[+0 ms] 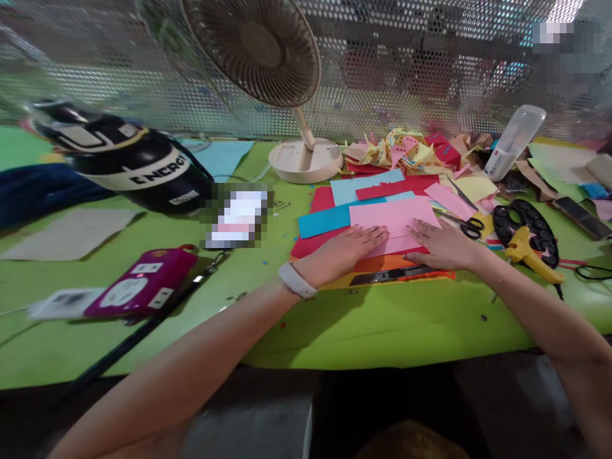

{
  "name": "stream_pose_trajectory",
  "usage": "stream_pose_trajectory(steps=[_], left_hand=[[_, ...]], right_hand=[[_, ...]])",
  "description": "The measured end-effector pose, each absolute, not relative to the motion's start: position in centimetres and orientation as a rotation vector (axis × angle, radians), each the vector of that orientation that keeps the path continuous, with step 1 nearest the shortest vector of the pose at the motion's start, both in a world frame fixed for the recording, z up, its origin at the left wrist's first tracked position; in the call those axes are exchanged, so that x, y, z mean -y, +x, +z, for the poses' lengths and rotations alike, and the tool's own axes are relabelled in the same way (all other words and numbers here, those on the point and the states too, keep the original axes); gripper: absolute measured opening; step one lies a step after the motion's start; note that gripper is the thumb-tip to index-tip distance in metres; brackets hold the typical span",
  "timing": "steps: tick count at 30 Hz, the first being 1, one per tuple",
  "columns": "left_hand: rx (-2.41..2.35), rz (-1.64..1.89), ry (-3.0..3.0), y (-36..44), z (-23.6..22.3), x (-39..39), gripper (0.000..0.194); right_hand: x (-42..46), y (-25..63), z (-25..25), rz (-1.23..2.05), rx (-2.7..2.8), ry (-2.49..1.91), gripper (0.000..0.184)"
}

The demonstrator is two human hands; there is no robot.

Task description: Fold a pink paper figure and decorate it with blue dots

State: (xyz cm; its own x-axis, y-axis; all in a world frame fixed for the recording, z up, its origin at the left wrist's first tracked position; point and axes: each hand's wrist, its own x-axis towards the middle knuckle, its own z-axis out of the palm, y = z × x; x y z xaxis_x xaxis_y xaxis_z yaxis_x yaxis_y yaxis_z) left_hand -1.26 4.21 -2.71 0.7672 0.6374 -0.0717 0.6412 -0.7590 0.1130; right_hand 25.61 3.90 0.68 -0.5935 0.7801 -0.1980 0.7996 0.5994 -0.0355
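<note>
Both palms rest on a pink sheet of paper (394, 215) that lies on a stack of coloured paper. My left hand (354, 247) is flat with its fingers stretched over the sheet's left part. On the sheet's right side my right hand (442, 243) lies with its fingers spread and the thumb apart. Under and around the pink sheet are blue paper (322, 222), red paper (306, 247) and orange paper. A dark utility knife (382, 276) with an orange end lies just in front of my hands. Black-handled scissors (471, 227) lie beside my right hand.
A white fan (306, 159) stands behind the stack, near folded paper pieces (406, 150). To the right are a yellow glue gun (530, 252), a black palette (516, 213) and a clear bottle (514, 143). Leftward lie a phone (239, 217), a purple power strip (143, 284) and a black bottle (138, 166).
</note>
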Motion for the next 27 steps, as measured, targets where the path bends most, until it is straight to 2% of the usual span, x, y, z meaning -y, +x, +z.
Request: stream_pose_trajectory(steps=[4, 11, 13, 27], left_hand=[[-1.035, -0.087, 2.828, -1.9, -2.8, -4.1, 0.073], [-1.086, -0.131, 2.867, -4.9, -3.1, -2.8, 0.099], [-1.116, -0.116, 2.874, -5.6, -3.1, -2.2, 0.101], [-1.314, -0.082, 2.800, -6.3, -2.7, -0.6, 0.081]], right_hand=[[-3.8, 25.7, 1.2, -0.160, -2.589, 1.377, 0.087], [-3.4, 25.4, 1.6, -0.104, -2.507, 1.435, 0.094], [-3.3, 25.3, 1.6, -0.109, -2.517, 1.454, 0.092], [-3.6, 25.4, 1.7, -0.088, -2.501, 1.405, 0.091]])
